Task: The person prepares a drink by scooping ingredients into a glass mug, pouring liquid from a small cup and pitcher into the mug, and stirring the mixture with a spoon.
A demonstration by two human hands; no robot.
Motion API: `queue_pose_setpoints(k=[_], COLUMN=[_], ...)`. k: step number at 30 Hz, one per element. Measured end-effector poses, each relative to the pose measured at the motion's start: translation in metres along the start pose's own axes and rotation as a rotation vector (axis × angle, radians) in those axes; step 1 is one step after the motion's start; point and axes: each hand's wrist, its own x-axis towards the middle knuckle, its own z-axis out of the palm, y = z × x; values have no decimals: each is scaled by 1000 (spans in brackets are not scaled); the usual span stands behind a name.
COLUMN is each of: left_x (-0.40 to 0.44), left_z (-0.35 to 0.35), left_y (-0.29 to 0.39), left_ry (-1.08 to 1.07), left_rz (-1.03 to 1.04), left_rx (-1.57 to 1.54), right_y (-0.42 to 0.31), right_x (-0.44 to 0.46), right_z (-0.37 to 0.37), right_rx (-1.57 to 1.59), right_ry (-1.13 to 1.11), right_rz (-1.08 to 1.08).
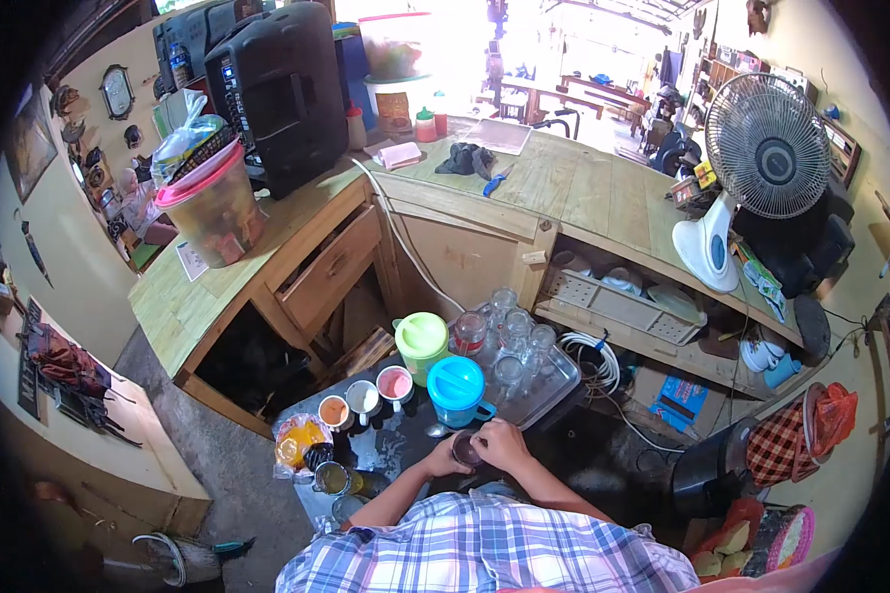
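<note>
My left hand (443, 460) is wrapped around the side of a small dark-looking cup (466, 450) close to my body. My right hand (502, 445) is closed at the cup's rim from the other side; its fingertips are partly hidden. Just beyond my hands stand a blue-lidded pitcher (459, 393) and a green-lidded pitcher (421, 346). A spoon (437, 430) lies beside the blue one. Left of them are three mugs, with orange (334, 411), white (364, 399) and pink (396, 384) contents.
Upturned glass mugs (509, 341) crowd a metal tray (567, 383). An orange-yellow plastic bag (302, 443) and a glass of greenish liquid (334, 478) stand at left. A wooden counter (583, 193) with a fan (769, 148) and a speaker (282, 99) surrounds the low table.
</note>
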Motion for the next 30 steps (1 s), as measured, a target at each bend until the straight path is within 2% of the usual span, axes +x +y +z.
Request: queue_pose_setpoints(k=[11,14,16,19,23,25,28,30], left_x=[0,2,2,2,2,0,0,0], left_z=[0,0,0,0,-1,-1,0,0], left_y=[-2,-4,-9,-6,-7,-8,-4,-1], left_ry=[10,5,0,4,3,2,23,4], left_rz=[44,33,20,45,6,-6,14,-16], left_rx=[26,-1,-4,24,39,36,47,45], right_y=[1,0,-1,0,1,3,1,2], right_x=[0,2,1,3,2,4,2,3], right_z=[4,2,2,3,2,4,1,1], right_rx=[-19,6,-50,4,-79,56,-105,-26], right_ry=[-32,65,-51,45,-24,59,-10,6], right_rz=[-27,-82,-14,-65,-33,-98,-38,-25])
